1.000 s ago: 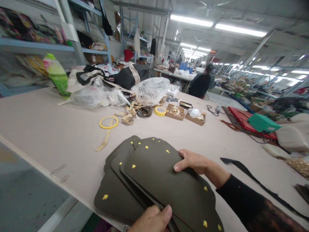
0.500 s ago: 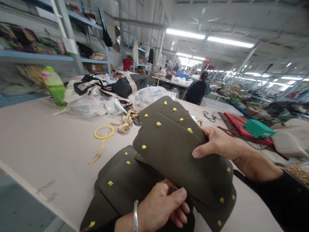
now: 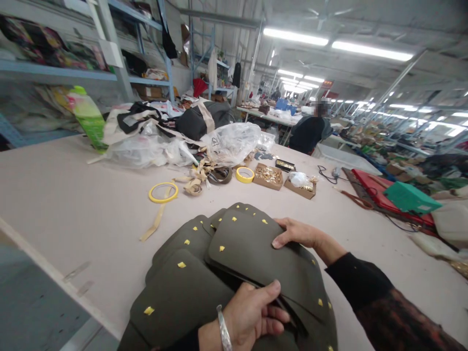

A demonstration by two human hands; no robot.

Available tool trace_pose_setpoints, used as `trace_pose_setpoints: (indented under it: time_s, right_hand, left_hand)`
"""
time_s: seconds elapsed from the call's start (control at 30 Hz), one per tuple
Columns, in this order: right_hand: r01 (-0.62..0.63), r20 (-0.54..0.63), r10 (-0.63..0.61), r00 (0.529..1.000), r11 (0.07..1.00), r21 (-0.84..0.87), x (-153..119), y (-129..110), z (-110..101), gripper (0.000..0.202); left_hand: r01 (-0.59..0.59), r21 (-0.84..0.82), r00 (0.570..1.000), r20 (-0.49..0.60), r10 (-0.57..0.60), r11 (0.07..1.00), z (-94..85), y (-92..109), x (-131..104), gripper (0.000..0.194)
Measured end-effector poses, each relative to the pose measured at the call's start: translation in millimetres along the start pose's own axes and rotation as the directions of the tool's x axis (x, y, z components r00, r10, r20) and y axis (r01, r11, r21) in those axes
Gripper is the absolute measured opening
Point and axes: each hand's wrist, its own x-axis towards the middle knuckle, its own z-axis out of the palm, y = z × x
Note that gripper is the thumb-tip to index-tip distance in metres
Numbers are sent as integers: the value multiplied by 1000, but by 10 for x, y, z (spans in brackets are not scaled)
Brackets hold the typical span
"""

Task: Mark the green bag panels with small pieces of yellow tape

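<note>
Dark olive, round-cornered panels point(image 3: 252, 243) with small yellow tape bits near their corners overlap in a stack in front of me. My right hand point(image 3: 292, 233) grips the upper panels at their far right edge, thumb on top. At the near edge of these panels is my left hand point(image 3: 252, 309), its thumb on the top and its other fingers curled at the side; a silver bangle circles that wrist. More of the same panels point(image 3: 183, 287) fan out to the left beneath. The undersides of the upper panels are hidden.
Behind the panels lie yellow tape rolls point(image 3: 163, 193), small boxes of gold-coloured metal parts point(image 3: 268, 175) and a clear plastic bag point(image 3: 234, 141). A green bottle point(image 3: 87, 119) stands at the far left. At right are a green box point(image 3: 411, 197) and cables. A person point(image 3: 310, 129) sits beyond the table.
The upper panels have come down and nearer, onto the others, with my right hand lowered along with them. Tape rolls and boxes of metal parts behind them now show.
</note>
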Motion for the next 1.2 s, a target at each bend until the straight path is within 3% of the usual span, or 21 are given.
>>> trace_pose_setpoints:
  time_s: [0.13, 0.23, 0.33, 0.4, 0.5, 0.6, 0.67, 0.77, 0.8, 0.87, 0.93, 1.07, 1.2]
  right_hand:
    - [-21, 87, 14, 996, 996, 88, 7, 36, 23, 58]
    - [53, 57, -58, 997, 994, 91, -42, -20, 96, 68]
    - [167, -8, -167, 986, 986, -26, -201, -219, 141, 74]
    - [231, -66, -244, 968, 960, -158, -396, -451, 137, 78]
    - [273, -212, -389, 897, 863, -425, -770, -836, 116, 81]
    - [185, -340, -572, 746, 669, -720, -1034, -1020, 112, 82]
    - [59, -385, -606, 696, 583, -811, -1036, -952, 103, 89]
    - [-109, -423, -523, 740, 527, -843, -792, -637, 69, 95]
    - [-139, -412, -490, 769, 500, -855, -683, -509, 58, 93]
    - [-147, -363, -438, 822, 453, -879, -493, -277, 48, 86]
    - [-117, -325, -424, 845, 446, -887, -385, -116, 47, 81]
    - [-70, -305, -438, 845, 477, -876, -381, 2, 37, 82]
    - [-142, -366, -438, 821, 464, -874, -474, 60, 10, 89]
  left_hand:
    - [52, 15, 998, 28, -52, 999, -63, -13, 80, 52]
    - [63, 185, 997, 36, -70, 981, -169, -83, 138, 62]
    - [40, 397, 999, 8, -47, 917, -216, -79, 127, 63]
    - [-1, 461, 999, 37, -19, 887, -168, 25, 95, 61]
    - [-139, 480, 987, 134, 85, 866, -41, 351, 74, 54]
    - [-259, 570, 964, 103, 245, 780, -35, 811, 130, 63]
    - [-367, 663, 894, 58, 444, 653, -155, 1130, 205, 75]
    - [-514, 755, 716, 116, 688, 407, -454, 1489, 344, 108]
    - [-481, 788, 705, 87, 704, 384, -558, 1552, 391, 115]
    - [-426, 846, 734, 118, 669, 319, -724, 1599, 475, 120]
    - [-420, 872, 748, 177, 639, 250, -803, 1599, 542, 121]
    - [-484, 856, 724, 276, 632, 181, -744, 1723, 649, 124]
    - [-521, 842, 728, 352, 588, 141, -629, 1941, 750, 129]
